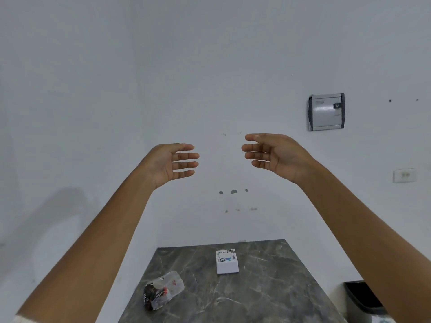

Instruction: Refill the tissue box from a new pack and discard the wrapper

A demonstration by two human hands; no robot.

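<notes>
A white tissue box (227, 262) with printed marks stands near the far middle of a dark marble table (256, 294). A crumpled clear wrapper (162, 289) with black and red print lies at the table's left edge. My left hand (171, 163) and my right hand (274, 155) are raised high in front of the wall, palms facing each other, fingers spread, both holding nothing. They are well above the table and apart from both objects.
A black bin (361, 299) stands on the floor to the right of the table. On the white wall hang a grey metal panel (326, 112) and a socket (404, 175).
</notes>
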